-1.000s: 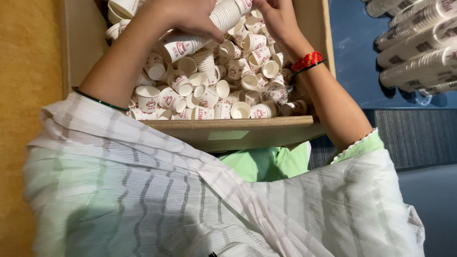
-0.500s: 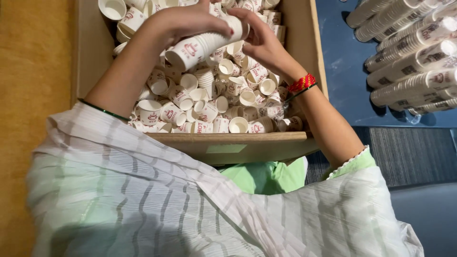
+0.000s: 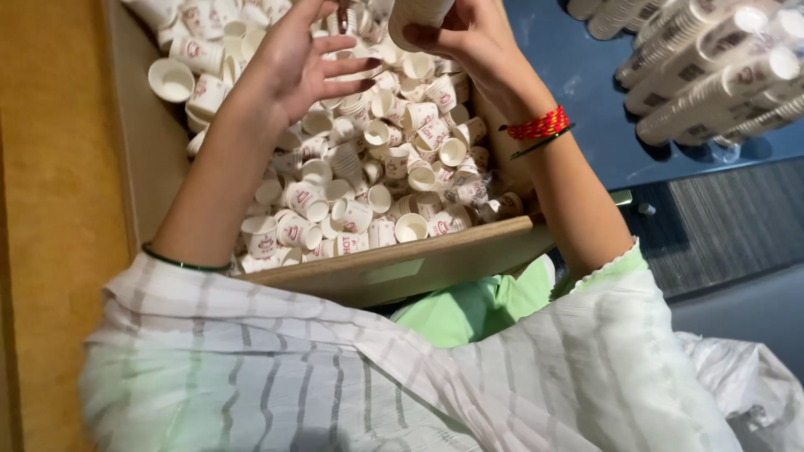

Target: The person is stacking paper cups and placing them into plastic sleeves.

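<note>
While the right hand (image 3: 469, 38) is gripping a stack of paper cups (image 3: 416, 15) at the top edge of the head view, that stack is running with its long axis pointing up and away from the person, out of the frame, so its far end and the number of cups in it cannot be told. Only one such stack is being held, with the fingers curling closed around its lower end. The left hand (image 3: 293, 63) is hovering just beside it with fingers spread wide and palm open, holding nothing. Both hands are hanging over a cardboard box (image 3: 402, 268) that is holding loose small white paper cups (image 3: 368, 176) with red print, lying at every angle, some mouth up, some on their sides; they are far too many to count. A red thread band (image 3: 540, 125) is circling the right wrist and a thin green bangle (image 3: 180, 261) the left forearm. Off to the right, about five long sleeves of nested cups (image 3: 712, 75) are lying side by side on a blue surface (image 3: 586, 100).
</note>
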